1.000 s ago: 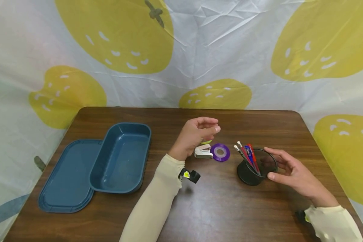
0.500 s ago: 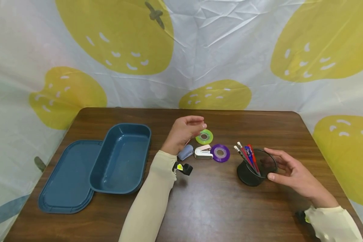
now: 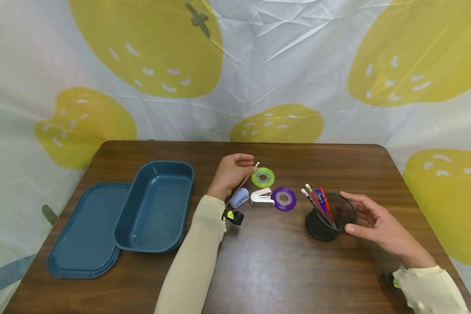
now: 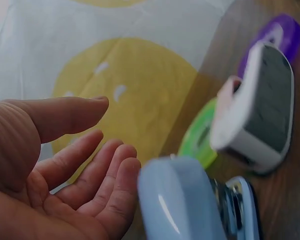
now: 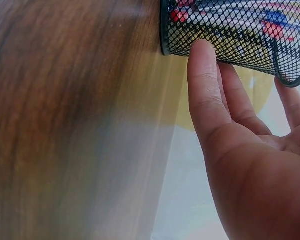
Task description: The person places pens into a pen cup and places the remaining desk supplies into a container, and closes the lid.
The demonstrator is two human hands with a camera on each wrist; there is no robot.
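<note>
Toward the right edge of the desk (image 3: 267,274), the right hand (image 3: 381,226) has its grip around the mesh cup (image 3: 318,228), while the left hand (image 3: 226,175), grip loosely spread, hangs beside the blue stapler (image 3: 240,198).

2 arms (image 3: 190,257) extended; left hand (image 3: 229,173) relaxed, right hand (image 3: 380,224) gripping.

No readable text or numbers show anywhere.

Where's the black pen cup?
In the head view, the black pen cup is on the right side of the table, touching the person's right hand, right of the purple roll.
</note>
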